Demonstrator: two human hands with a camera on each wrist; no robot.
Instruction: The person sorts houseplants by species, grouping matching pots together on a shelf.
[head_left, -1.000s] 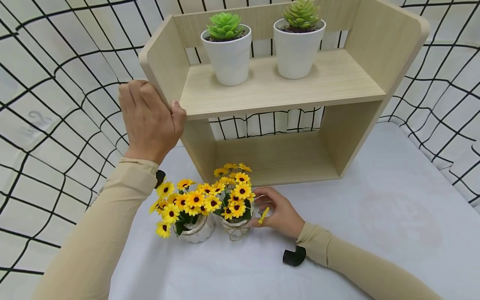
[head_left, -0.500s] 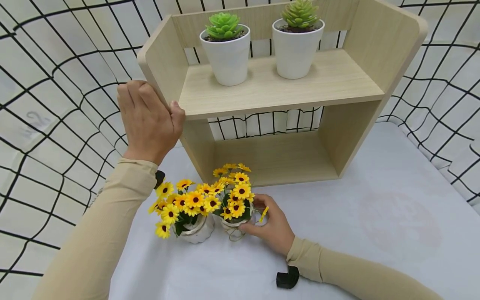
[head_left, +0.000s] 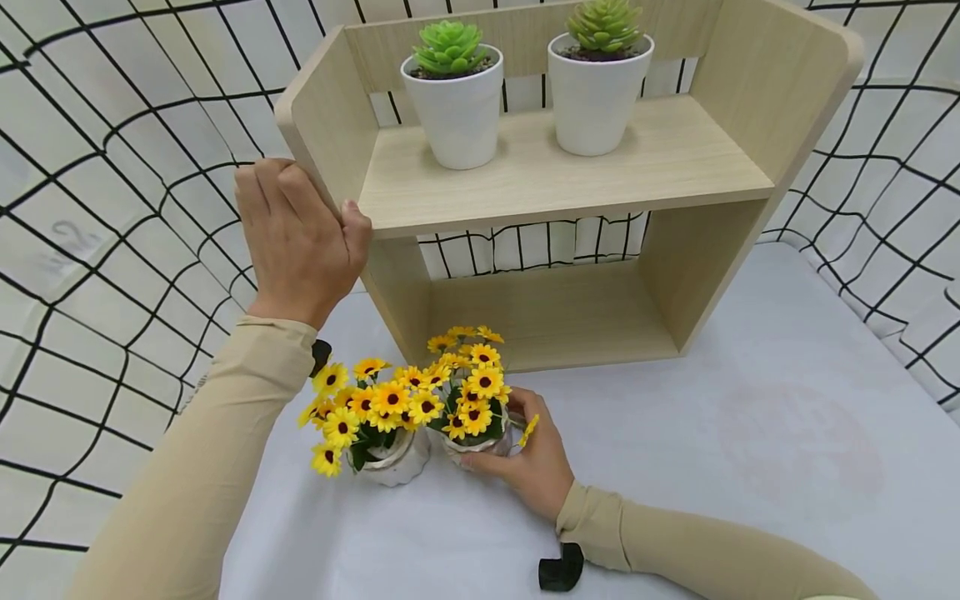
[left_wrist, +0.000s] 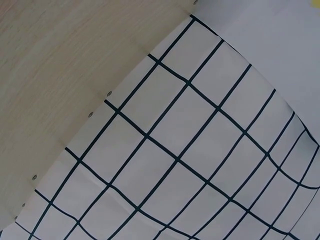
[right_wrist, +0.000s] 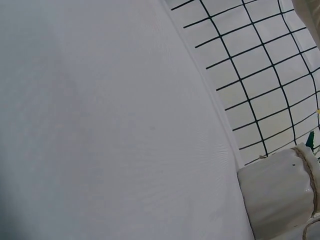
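My left hand grips the front edge of the left side panel of a light wooden shelf, its thumb at the shelf board's corner. In the left wrist view, the outer face of a wooden panel fills the upper left. My right hand holds a small white pot of yellow artificial daisies, thumb across the front and fingers round the right side, partly hidden. Left of it stands a similar daisy pot; their flowers overlap. The right wrist view shows a white pot with twine at its rim.
Two white pots with green succulents, one left and one right, stand on the upper board. The shelf's lower compartment lies behind the daisies. Black wire grid lines the surrounding walls. A white cloth covers the table.
My right hand has moved left and closed round the right daisy pot, its thumb sliding across the front. The right forearm has shifted left and toward me. The left hand stays on the shelf.
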